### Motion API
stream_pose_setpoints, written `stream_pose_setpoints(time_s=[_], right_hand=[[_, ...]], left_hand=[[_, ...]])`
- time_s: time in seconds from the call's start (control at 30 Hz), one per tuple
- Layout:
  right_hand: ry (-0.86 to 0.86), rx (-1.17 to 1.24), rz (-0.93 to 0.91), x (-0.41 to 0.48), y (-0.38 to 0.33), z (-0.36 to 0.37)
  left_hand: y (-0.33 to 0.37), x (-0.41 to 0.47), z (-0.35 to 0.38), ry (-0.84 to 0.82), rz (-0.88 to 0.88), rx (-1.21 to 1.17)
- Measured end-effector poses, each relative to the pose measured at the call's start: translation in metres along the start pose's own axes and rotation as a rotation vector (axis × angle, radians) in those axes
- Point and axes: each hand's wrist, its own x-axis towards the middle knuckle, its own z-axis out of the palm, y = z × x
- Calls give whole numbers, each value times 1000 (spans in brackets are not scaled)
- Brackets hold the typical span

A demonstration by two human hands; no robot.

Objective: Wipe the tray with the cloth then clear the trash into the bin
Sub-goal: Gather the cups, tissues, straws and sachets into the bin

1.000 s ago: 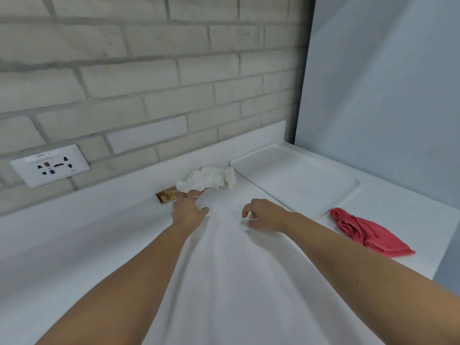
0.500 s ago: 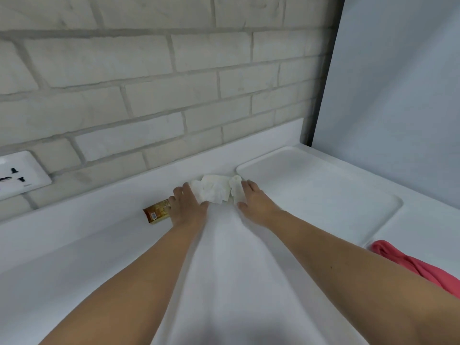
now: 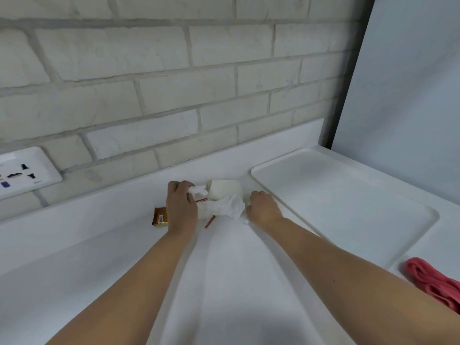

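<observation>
White-painted brick wall (image 3: 149, 78) at the back, grey-blue panel (image 3: 410, 95) on the right, white counter (image 3: 74, 257) running below both. Wall socket plate (image 3: 22, 173) at the left edge, partly cut off.

White tray (image 3: 348, 210) lies flat on the counter's right side, against the panel corner, nothing on it. Pink-red cloth (image 3: 433, 282) is bunched on the counter just past the tray's near right corner, well apart from both hands, partly out of frame.

Both bare forearms reach in from the bottom toward the trash pile just left of the tray. Pile: white paper cup (image 3: 224, 189) tipped on its side, crumpled white tissue (image 3: 226, 206) in front of it, thin red stick or straw (image 3: 209, 221) poking out beneath, brown-gold wrapper (image 3: 160, 216) with a barcode flat on the counter at the left.

Left hand (image 3: 180, 207): fingers curled closed around a wad of tissue at the cup's mouth, heel of the hand partly covering the wrapper. Right hand (image 3: 262, 207): fingers curled down against the tissue's right edge, beside the tray rim; can't tell if it's actually gripping or only pressing.
</observation>
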Motion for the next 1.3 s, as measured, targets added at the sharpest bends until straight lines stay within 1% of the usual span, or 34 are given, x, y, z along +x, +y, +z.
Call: stream_pose_setpoints(time_s=[0.03,0.1,0.2,0.3,0.37,0.43,0.47,0.53,0.6,0.7,0.8,0.87,0.97,1.13,1.23,1.3], right_hand=[[9,34,40,1,0,-3],[22,133,103,7,4,-8],[46,294,163,13,13,-15],[19,344,195,13,20,-20],[44,407,237,13,18,-24],[50,453,258,18,16,-23],[13,480,250,19,11,-23],[-96,491,214,21,0,-18],[-151,458,203,23,-12,-12],[-152,435,218,26,-29,-3],[-168,440,268,31,-37,-3],[-213,509,301,32,-41,-5],[-270,517,298,35,-42,-6],[-369,717,250,5,-27,-27],[-391,600,215,-29,-11,-46],[-396,532,188,-49,1,-61]], left_hand=[[1,2,-3,-4,-2,4],[2,4,-6,-68,-36,-2],[6,3,-2,-246,-115,-15],[12,-2,5,-446,-162,148],[10,-6,9,-545,-119,273],[6,-13,14,-587,-23,358],[4,-17,16,-590,34,382],[3,-24,20,-592,108,419],[3,-28,20,-594,152,445],[4,-32,18,-575,231,468],[1,-32,6,-510,271,411],[-2,-31,-6,-449,259,306],[-5,-29,-24,-370,232,185],[1,-23,-52,-217,176,146],[13,-29,-63,-150,119,154],[30,-38,-65,-132,118,140]])
